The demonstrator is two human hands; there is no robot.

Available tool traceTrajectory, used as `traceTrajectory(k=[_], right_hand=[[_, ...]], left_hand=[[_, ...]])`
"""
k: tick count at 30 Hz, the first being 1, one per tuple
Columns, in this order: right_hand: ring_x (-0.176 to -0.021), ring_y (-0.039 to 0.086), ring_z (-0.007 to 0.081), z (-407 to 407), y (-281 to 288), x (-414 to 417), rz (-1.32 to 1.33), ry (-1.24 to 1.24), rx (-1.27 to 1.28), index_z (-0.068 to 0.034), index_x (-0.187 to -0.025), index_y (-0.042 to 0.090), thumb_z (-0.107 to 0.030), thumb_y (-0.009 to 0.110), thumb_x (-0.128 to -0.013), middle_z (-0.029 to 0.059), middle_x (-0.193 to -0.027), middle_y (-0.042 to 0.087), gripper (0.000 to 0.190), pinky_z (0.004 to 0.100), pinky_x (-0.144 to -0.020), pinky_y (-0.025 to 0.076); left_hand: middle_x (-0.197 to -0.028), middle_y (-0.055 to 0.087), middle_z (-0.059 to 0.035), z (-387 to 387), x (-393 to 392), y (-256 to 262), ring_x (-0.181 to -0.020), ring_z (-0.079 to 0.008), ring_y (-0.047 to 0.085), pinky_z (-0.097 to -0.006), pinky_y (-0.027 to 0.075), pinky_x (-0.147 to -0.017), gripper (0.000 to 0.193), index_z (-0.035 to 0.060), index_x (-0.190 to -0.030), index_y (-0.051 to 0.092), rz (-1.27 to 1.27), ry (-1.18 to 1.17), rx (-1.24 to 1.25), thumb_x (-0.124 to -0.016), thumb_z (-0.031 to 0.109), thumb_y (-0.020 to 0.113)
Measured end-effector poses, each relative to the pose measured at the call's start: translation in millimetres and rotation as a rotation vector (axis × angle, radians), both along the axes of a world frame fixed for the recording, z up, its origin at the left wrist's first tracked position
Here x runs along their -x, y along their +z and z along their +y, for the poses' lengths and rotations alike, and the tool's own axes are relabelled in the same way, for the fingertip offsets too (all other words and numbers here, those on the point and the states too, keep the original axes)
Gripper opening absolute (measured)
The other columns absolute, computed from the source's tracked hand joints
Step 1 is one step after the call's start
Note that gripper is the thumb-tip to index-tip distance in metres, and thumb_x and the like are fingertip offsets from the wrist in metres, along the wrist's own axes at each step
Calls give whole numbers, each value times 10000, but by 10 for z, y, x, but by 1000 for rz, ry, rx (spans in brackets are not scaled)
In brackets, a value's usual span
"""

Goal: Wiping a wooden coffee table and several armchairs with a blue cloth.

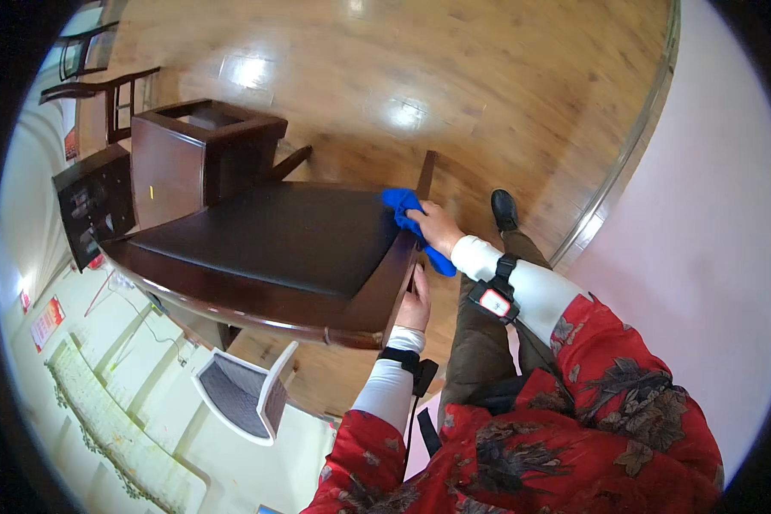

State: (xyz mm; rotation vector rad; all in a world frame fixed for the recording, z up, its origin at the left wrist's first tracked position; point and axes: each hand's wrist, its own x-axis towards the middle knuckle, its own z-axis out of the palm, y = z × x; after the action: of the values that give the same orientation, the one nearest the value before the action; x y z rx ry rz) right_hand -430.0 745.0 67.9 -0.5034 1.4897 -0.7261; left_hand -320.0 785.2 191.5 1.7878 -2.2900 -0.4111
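Note:
A dark wooden piece of furniture (360,321) stands before me, with a black padded panel (276,238) set into it and a glossy curved edge. My right hand (435,223) grips a bunched blue cloth (401,204) and presses it on the corner of the panel and frame. Part of the cloth hangs down beneath my wrist. Lower along the same side, my left hand (415,305) holds the side edge of the furniture; its thumb shows and the other fingers are mostly hidden.
Beyond stands a dark wooden cabinet (167,160) with an opening in its top. A dark panel (96,202) leans beside it. Dark wooden chairs (112,96) are at far left; a white-framed grey chair (244,392) is lower left. A pale wall (694,212) borders the wood floor (488,83) on the right.

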Motion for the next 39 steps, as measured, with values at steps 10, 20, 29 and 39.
traceTrajectory(k=[10, 20, 29, 39], right_hand=[[-986, 551, 149, -206, 2424, 171, -109, -318, 610, 33, -1195, 539, -139, 461, -969, 74, -1094, 613, 295, 291, -891, 445], [-891, 614, 402, -626, 2821, 418, 501, 110, 764, -4, -1106, 569, -308, 624, -872, 235, -967, 629, 388, 434, -760, 493], [-835, 635, 145, -875, 2593, 684, -30, 256, 343, -17, -1138, 596, -358, 471, -987, 67, -972, 680, 393, 325, -760, 510], [-708, 592, 132, -1094, 1745, 679, -465, 761, 1, -64, -1021, 641, -390, 467, -979, 14, -786, 631, 371, 308, -621, 487]], left_hand=[[-917, 655, -200, -189, -173, -120, -877, -405, 621, -476, 494, -738, 363, 8, -1024, 592, 316, 209, -332, -811, 296, 654], [-1064, 555, -223, -708, 111, 1473, -996, -400, 527, -465, 421, -890, 374, -22, -1130, 494, 575, 70, 189, -778, 47, 602], [-1096, 565, -194, -1351, 226, 1933, -1060, -384, 492, -488, 368, -974, 297, -11, -1013, 590, 338, -103, 472, -736, 94, 599], [-561, 567, -56, -1718, 501, 1915, -568, -259, 559, -387, 372, -587, 184, 116, -658, 633, 52, 46, 258, -775, 254, 667]])
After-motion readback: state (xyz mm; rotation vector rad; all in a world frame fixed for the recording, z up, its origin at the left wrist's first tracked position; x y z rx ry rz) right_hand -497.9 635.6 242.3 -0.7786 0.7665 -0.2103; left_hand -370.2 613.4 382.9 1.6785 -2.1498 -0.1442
